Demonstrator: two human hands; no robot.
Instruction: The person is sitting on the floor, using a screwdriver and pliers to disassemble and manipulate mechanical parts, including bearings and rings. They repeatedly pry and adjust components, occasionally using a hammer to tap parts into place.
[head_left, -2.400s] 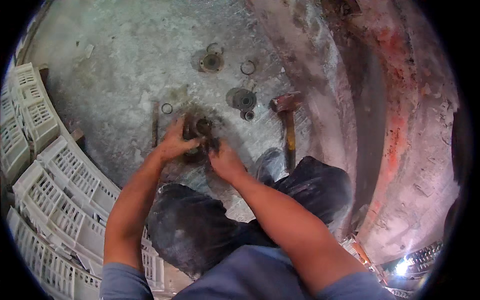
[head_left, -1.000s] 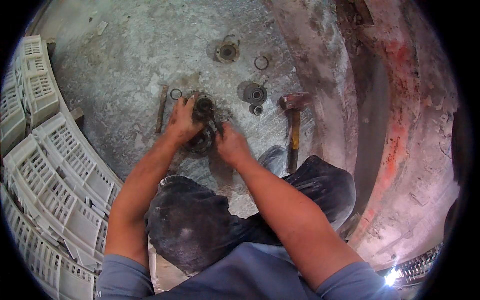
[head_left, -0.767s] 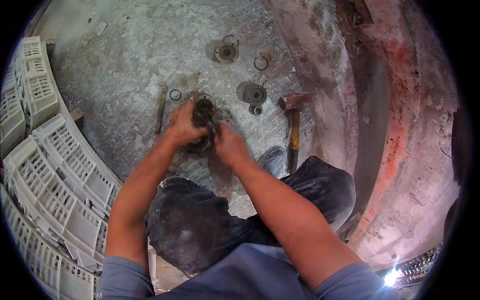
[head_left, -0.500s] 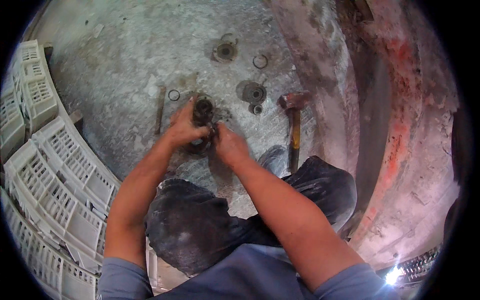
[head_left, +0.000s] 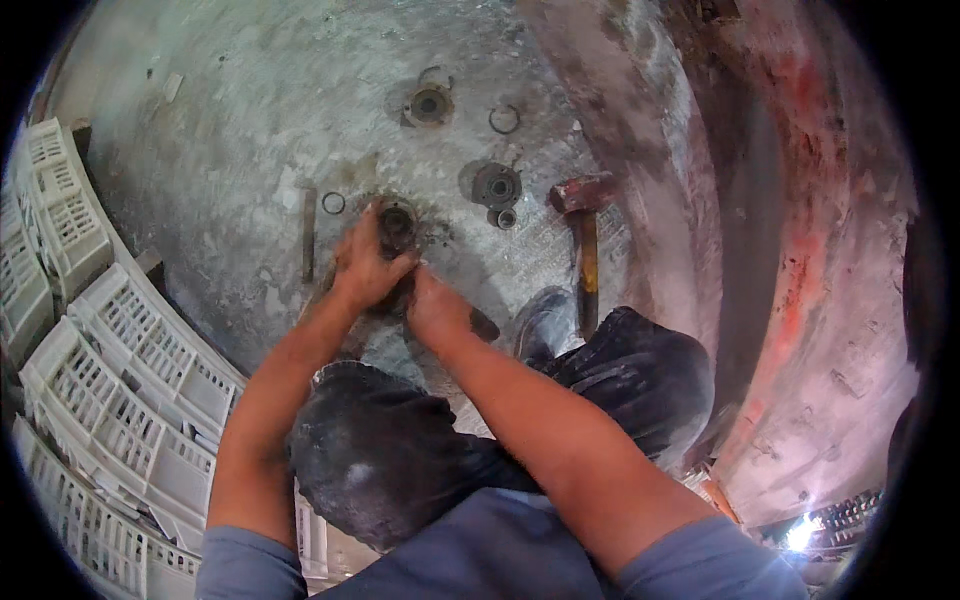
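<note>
Flanged part (head_left: 398,222), dark, round and grimy, sits between the two hands, apparently resting on the floor (head_left: 250,130) beyond the person's knees. The left hand's grip is clamped about its left side, fingers reaching along the rim and thumb across the near edge; the right hand's grip is curled tight around what looks like a dark handle (head_left: 485,324), though its far end is hidden. The left hand (head_left: 368,265) does best as an anchor, pressing the part flat so it cannot spin, while the right hand (head_left: 438,310) works in short, steady pushes from the wrist. With thumb and right fingertips touching or nearly so, a slip would likely catch the thumb, so tucking it back seems wise. On the left, a flat bar (head_left: 308,236) and small ring (head_left: 333,213) lie just beside the fingers; on the right, a second flange (head_left: 497,185) with a little collar (head_left: 513,219) sits near, and farther out the hammer (head_left: 587,250) hems that side. The boot (head_left: 541,318) limits a backward swing of the right elbow. The widest stretch opens ahead to the upper left, past the white crates (head_left: 150,370).
</note>
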